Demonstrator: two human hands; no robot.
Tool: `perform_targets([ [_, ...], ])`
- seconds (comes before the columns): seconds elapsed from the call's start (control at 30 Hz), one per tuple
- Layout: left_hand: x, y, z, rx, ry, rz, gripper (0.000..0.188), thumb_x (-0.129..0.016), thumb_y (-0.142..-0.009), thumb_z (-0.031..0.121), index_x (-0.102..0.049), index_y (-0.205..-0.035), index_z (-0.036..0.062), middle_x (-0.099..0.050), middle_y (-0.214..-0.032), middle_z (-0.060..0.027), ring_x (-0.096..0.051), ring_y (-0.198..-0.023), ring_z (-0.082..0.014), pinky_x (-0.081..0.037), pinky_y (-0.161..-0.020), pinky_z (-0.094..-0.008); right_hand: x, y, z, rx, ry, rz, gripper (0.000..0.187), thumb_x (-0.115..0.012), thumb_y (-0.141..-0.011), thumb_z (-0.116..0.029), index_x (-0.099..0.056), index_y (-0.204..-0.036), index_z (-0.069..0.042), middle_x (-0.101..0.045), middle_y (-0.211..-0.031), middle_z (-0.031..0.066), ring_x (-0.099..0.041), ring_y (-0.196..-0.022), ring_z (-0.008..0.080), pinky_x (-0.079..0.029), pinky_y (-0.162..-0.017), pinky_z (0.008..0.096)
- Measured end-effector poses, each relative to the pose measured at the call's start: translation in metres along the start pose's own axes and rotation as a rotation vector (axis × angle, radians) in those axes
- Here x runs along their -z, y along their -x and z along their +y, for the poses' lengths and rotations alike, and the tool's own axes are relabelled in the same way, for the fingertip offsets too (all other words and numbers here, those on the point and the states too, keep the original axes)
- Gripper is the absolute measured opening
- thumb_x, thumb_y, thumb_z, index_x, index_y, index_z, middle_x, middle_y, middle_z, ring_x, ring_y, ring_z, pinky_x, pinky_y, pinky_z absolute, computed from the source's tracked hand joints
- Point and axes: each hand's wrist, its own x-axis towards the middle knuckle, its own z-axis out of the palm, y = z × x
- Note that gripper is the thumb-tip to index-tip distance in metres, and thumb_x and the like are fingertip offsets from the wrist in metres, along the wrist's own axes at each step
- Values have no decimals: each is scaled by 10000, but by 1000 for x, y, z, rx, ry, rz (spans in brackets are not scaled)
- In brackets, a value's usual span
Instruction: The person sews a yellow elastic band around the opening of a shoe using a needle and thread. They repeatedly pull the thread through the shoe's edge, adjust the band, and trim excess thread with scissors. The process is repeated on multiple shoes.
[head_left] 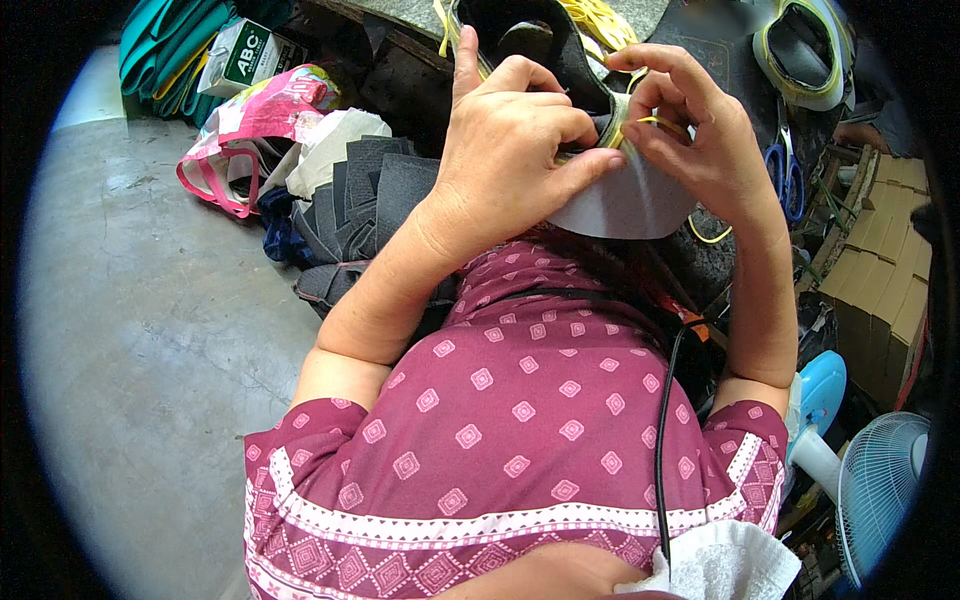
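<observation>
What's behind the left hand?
Past the left hand, a black piece with a yellowish edge shows above, a pale panel below. Whatever the hand itself covers can't be seen.

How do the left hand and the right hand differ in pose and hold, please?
The left hand grips the edge of the black piece, whereas the right hand pinches the yellow strip. The left hand raises one finger straight up; the right hand keeps its fingers bent. Both are bare and close together at the piece.
</observation>
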Motion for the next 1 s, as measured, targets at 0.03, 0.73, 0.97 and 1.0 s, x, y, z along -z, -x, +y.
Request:
perform_targets([
  [0.03, 1, 1, 0, 12, -13, -7, 234, -755, -738, 370, -734, -726, 137, -674, -793, 9, -607, -1026, -214, -101, -1125, -664, -1, 0, 2, -6, -111, -16, 605, -644, -728, 94, -557, -1295, -99, -536, -792, -38, -408, -639, 20, -335, -576, 179],
  [0.73, -2, -13, 16, -154, -71, 151, 110, -696, -740, 159, -664, -842, 129, -639, -863, -8, -556, -1176, -248, -142, -1097, -703, 12, 27, -14, -17, -38, 88, 527, -660, -792, 91, -553, -1288, -53, -599, -903, 10, -548, -793, 53, -441, -698, 188],
  [0.97, 7, -2, 8, -52, 203, -134, 208, -691, -753, 156, -698, -948, 83, -653, -808, -65, -643, -861, -245, -290, -1110, -496, 8, 34, -16, -61, -50, 51, 503, -678, -811, 74, -548, -1285, -36, -599, -876, 13, -538, -776, 48, -433, -678, 178],
  [1.0, 8, 2, 6, -32, 189, -149, 213, -690, -761, 158, -706, -960, 83, -656, -806, -63, -639, -868, -243, -279, -1114, -509, 5, 33, -13, -50, -50, 44, 501, -675, -816, 76, -546, -1287, -35, -596, -871, 11, -532, -767, 44, -426, -668, 173],
])
